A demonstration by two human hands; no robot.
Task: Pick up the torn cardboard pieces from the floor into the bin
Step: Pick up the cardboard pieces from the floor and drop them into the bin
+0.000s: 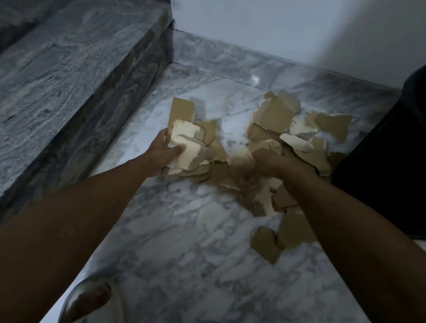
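So both arms are stretched out toward the pile of torn cardboard pieces (269, 152) spread across the marble floor (195, 253), roughly from 11 to 2 o'clock off the centre of the shot. The left hand (166, 150) is curled round a stack (189, 145) of several scraps at about 11 o'clock, thumb on top of a pale torn face and fingers underneath as far as I can tell, so it looks like a pinch that keeps a few layers together rather than grabbing one bit at a time. The right hand (268, 162) is dug into the middle of the heap at about 1 o'clock with fingers bent down into the cardboard, but it's blurry and half buried, so I honestly can't tell whether it has closed on anything or is just raking. The dark bin (406, 147) stands right at the edge of the pile at 3 o'clock, touching or nearly touching the scraps there, which makes sense: short carry from floor to bin on the right side. A few loose pieces (272, 241) sit nearer the person at about 4 o'clock, apart from the main heap, probably a later grab. The raised marble step (55, 83) runs along the left, and the pile sits in the corner between it and the white wall (278, 16). Looks like the job's barely started, since most of the cardboard is on the floor.
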